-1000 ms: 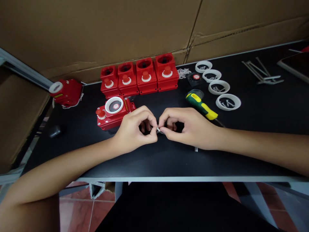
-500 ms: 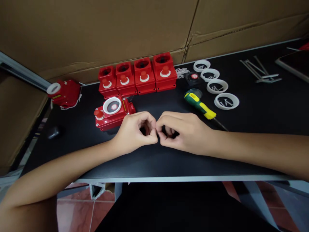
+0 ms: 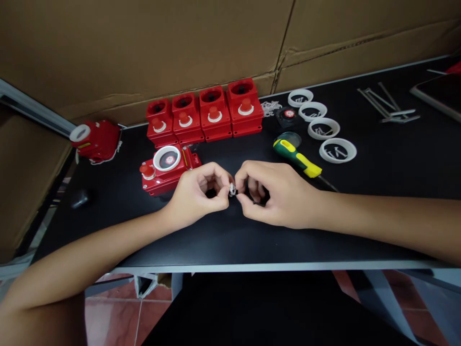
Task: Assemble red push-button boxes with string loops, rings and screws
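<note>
My left hand (image 3: 201, 192) pinches a small whitish, knotted-looking piece (image 3: 232, 189) between thumb and index finger, just above the tabletop. Close against its right side is my right hand (image 3: 277, 194), with thumb and index fingertip slightly apart; whether they touch the piece I cannot make out. Behind my left hand lies a red box (image 3: 163, 180) with a white ring around a round window and a red knob. To the right, behind my right wrist, rests a green and yellow screwdriver (image 3: 297, 157), its shaft partly covered by my forearm.
Several red housings (image 3: 216, 115) stand in a row along the cardboard wall (image 3: 144, 48). White rings (image 3: 337, 151) holding screws lie at the right, near a black square part (image 3: 288, 115) and a pile of white pieces (image 3: 270, 108). Long metal rods (image 3: 389, 105) lie farther right.
My hands have drawn slightly apart, and the whitish piece now shows between them. My right thumb and index finger have parted. The things on the table have stayed put.
</note>
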### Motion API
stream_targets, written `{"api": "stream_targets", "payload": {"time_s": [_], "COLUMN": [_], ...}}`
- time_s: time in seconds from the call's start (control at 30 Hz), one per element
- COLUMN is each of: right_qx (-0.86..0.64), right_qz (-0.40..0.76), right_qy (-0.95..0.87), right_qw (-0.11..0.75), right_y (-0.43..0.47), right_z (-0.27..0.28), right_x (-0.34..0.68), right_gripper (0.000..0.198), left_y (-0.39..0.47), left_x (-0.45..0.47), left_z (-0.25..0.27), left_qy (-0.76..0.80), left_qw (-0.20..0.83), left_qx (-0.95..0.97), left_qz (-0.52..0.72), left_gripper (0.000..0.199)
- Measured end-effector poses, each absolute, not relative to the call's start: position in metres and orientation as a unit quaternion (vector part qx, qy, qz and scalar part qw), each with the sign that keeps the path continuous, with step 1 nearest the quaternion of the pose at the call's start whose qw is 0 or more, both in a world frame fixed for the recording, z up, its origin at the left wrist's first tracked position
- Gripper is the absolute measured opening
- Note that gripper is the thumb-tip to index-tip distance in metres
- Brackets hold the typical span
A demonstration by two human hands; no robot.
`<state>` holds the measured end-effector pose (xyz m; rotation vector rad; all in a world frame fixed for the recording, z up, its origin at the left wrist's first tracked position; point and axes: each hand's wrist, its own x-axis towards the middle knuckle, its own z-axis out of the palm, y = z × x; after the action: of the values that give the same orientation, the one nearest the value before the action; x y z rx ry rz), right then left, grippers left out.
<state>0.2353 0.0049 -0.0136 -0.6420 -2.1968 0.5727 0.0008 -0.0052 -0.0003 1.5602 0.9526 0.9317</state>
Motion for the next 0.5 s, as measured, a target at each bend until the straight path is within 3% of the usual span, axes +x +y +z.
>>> {"api": "stream_targets", "payload": {"time_s": [0.5], "right_qx": [-0.330], "right_qz": [0.429], "right_qy": [-0.762], "right_qw": [0.356], "right_y": [0.0099], "right_z": [-0.0049], "right_x": [0.2324], "right_gripper": [0.003], "left_y": [-0.0010], "left_x": [-0.0029], "left_z": [-0.0062], "left_qy": [0.345], "left_qw": [0.525], "left_qx": [0.675], "left_qz": [0.386], "left_gripper": [0.030]}}
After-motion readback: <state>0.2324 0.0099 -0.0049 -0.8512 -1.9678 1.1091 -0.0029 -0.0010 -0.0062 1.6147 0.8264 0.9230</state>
